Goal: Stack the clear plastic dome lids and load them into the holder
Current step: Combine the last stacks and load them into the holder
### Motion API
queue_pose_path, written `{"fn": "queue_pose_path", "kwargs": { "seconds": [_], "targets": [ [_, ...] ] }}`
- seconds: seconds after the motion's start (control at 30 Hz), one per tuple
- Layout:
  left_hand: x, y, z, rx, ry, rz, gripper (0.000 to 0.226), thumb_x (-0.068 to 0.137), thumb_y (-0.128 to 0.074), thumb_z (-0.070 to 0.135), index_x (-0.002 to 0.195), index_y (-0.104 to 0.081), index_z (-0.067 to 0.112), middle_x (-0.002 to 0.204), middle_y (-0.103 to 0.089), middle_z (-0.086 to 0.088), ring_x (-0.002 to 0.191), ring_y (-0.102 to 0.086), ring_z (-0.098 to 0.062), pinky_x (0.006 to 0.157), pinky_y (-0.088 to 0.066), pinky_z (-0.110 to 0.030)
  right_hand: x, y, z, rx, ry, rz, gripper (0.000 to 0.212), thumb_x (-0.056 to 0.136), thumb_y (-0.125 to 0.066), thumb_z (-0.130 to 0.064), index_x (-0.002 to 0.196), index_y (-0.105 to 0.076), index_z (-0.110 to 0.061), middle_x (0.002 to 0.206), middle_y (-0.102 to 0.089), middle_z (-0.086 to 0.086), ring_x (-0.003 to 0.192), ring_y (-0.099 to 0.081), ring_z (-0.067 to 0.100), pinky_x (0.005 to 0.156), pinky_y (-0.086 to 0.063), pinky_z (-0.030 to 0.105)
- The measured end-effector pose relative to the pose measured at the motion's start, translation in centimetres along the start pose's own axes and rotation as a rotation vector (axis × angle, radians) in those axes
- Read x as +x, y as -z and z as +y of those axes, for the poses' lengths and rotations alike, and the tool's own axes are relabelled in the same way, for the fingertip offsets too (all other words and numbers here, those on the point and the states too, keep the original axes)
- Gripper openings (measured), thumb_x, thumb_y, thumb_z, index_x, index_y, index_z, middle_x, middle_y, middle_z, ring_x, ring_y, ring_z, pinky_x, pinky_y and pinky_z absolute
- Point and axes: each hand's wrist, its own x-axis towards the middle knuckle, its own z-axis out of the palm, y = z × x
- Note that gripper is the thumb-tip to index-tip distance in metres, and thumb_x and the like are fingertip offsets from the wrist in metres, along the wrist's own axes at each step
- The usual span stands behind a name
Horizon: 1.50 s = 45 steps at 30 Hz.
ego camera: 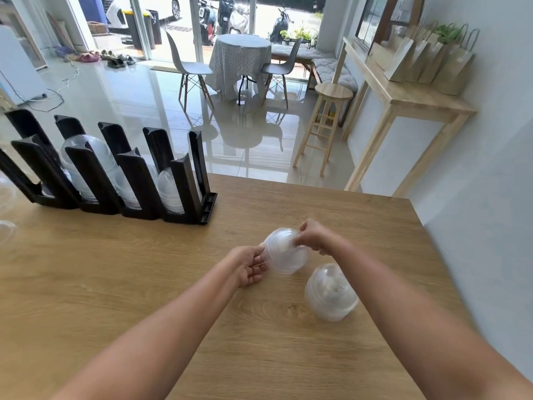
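A: Where are the dome lids point(284, 255)?
B: Between the hands, above the table point(144, 284): left hand point(249, 265) grips the rim, right hand point(313, 236) pinches the top. Count blurred.
A: The holder point(184, 183)?
B: Well left, partly loaded, its end cut off.

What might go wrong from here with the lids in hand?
The held lid stack is gripped only at its ends by the left hand and right hand; the lids may slip apart and drop. The second stack stands beside the right forearm; a careless move may topple it.
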Motion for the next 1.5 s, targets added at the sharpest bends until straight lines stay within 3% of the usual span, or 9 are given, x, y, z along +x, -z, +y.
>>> {"fn": "queue_pose_path", "kwargs": {
  "seconds": [0.1, 0.23, 0.4, 0.67, 0.8, 0.97, 1.2, 1.37, 1.5],
  "targets": [
    [0.4, 1.0, -0.2, -0.086, 0.038, -0.073, 0.013, 0.094, -0.06, 0.026, 0.09, -0.06, 0.014, 0.082, -0.062, 0.001, 0.079, -0.059, -0.016, 0.099, -0.044, -0.037, -0.1, -0.1, -0.5, -0.048, -0.029, 0.035, 0.061, 0.078, -0.076, -0.024, 0.124, -0.038, -0.013, 0.092, -0.059, 0.009, 0.057, -0.052, 0.016, 0.044, -0.04, 0.029],
    [0.6, 1.8, -0.7, -0.17, 0.042, -0.136, 0.01, 0.092, -0.062, 0.018, 0.094, -0.061, 0.008, 0.085, -0.062, -0.004, 0.083, -0.06, -0.019, 0.105, -0.042, -0.041, -0.1, 0.3, -0.7, -0.088, -0.017, -0.009, 0.054, 0.078, -0.079, -0.022, 0.121, -0.053, -0.003, 0.098, -0.059, 0.01, 0.061, -0.062, 0.017, 0.041, -0.042, 0.025],
    [0.7, 2.3, -1.5, -0.204, 0.008, -0.154, 0.011, 0.092, -0.062, 0.013, 0.097, -0.061, 0.004, 0.087, -0.062, -0.008, 0.085, -0.061, -0.022, 0.099, -0.046, -0.045, -0.4, 0.9, -1.2, -0.041, 0.008, -0.043, 0.04, 0.079, -0.077, -0.012, 0.112, -0.058, -0.002, 0.109, -0.067, 0.017, 0.063, -0.062, 0.018, 0.043, -0.043, 0.027],
    [0.5, 4.3, -2.0, -0.34, -0.06, -0.283, 0.036, 0.072, -0.073, 0.007, 0.103, -0.06, -0.003, 0.083, -0.072, -0.016, 0.079, -0.071, -0.026, 0.072, -0.061, -0.045, -1.2, 0.1, -0.6, 0.061, 0.152, 0.116, 0.009, 0.083, -0.071, -0.013, 0.075, -0.068, -0.014, 0.08, -0.072, 0.008, 0.068, -0.07, 0.022, 0.049, -0.054, 0.03],
    [-0.2, 4.9, -2.4, -0.392, -0.107, -0.303, 0.042, 0.07, -0.074, 0.007, 0.109, -0.059, 0.0, 0.086, -0.073, -0.018, 0.08, -0.073, -0.028, 0.074, -0.06, -0.046, -1.9, -1.0, -1.0, 0.112, 0.194, 0.134, 0.021, 0.087, -0.06, -0.022, 0.077, -0.074, -0.01, 0.086, -0.073, 0.012, 0.07, -0.067, 0.027, 0.051, -0.049, 0.029],
    [-2.0, 5.7, -2.1, -0.288, -0.195, -0.281, 0.036, 0.075, -0.074, 0.018, 0.109, -0.064, 0.011, 0.087, -0.072, -0.009, 0.086, -0.068, -0.024, 0.079, -0.058, -0.04, -3.8, -1.8, -2.7, 0.052, 0.327, 0.161, 0.036, 0.096, -0.053, -0.043, 0.079, -0.073, -0.019, 0.067, -0.063, -0.005, 0.049, -0.045, 0.006, 0.05, -0.034, 0.023],
    [-7.3, 9.1, -0.8, -0.23, -0.402, -0.238, 0.026, 0.087, -0.064, 0.027, 0.107, -0.066, 0.011, 0.09, -0.069, -0.009, 0.081, -0.066, -0.019, 0.072, -0.056, -0.035, -7.4, -2.3, -6.2, 0.062, 0.532, 0.109, 0.034, 0.099, -0.046, -0.042, 0.087, -0.067, -0.019, 0.089, -0.068, 0.002, 0.084, -0.064, 0.023, 0.08, -0.055, 0.048],
    [-12.2, 11.9, 0.2, -0.189, -0.562, -0.238, 0.007, 0.082, -0.067, 0.028, 0.086, -0.07, 0.024, 0.089, -0.07, -0.001, 0.077, -0.062, -0.012, 0.063, -0.041, -0.026, -11.0, -1.8, -10.3, 0.07, 0.749, 0.234, 0.034, 0.095, -0.05, -0.049, 0.082, -0.069, -0.024, 0.077, -0.064, -0.01, 0.066, -0.057, 0.008, 0.068, -0.052, 0.039],
    [-14.9, 14.4, 2.6, -0.252, -0.67, -0.252, 0.011, 0.081, -0.068, 0.024, 0.091, -0.074, 0.023, 0.089, -0.07, 0.0, 0.078, -0.063, -0.012, 0.062, -0.043, -0.026, -12.8, -1.1, -15.3, 0.093, 0.877, 0.31, 0.035, 0.091, -0.054, -0.052, 0.091, -0.072, -0.021, 0.094, -0.068, -0.004, 0.084, -0.061, 0.013, 0.076, -0.049, 0.035]
  ]
}}
